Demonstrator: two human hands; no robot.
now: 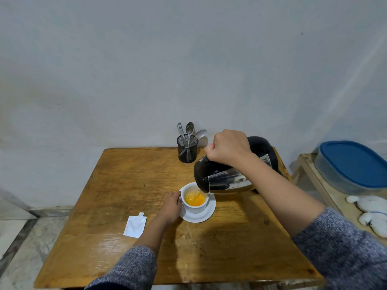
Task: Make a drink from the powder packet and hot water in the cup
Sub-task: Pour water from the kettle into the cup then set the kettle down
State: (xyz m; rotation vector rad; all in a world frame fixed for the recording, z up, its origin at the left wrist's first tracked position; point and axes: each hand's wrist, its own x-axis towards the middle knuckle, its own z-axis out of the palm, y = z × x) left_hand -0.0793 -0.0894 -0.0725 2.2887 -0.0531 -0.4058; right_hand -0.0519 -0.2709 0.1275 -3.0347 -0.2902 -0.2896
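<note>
The right hand [229,147] is closed in a fist around the black handle of the steel kettle [230,178], holding it tipped toward the left so its spout hangs just over the far right rim of the cup [193,200]. The left hand [170,207] curls against the cup's left side at the handle, its fingers wrapped there and steadying the cup on its saucer [199,215]; how firmly it grips cannot be told.

In this single head view a thin stream of water falls from the spout into orange liquid that fills the lower part of the cup. To do this pour well, I judge the tilt should stay shallow so the stream stays thin and lands in the middle of the liquid, not on the rim. The left hand's fingers should stay low and outside the wall, away from splashes. The pour should end well short of the brim, leaving room for stirring.

The cup sits near the middle of the wooden table [129,185], touching the left hand, and below and to the left of the right hand. The powder packet [135,226] lies flat, torn open, near the left forearm and apart from the cup. Spoons stand in a mesh holder [187,148] at the table's far edge, behind the cup, untouched.
</note>
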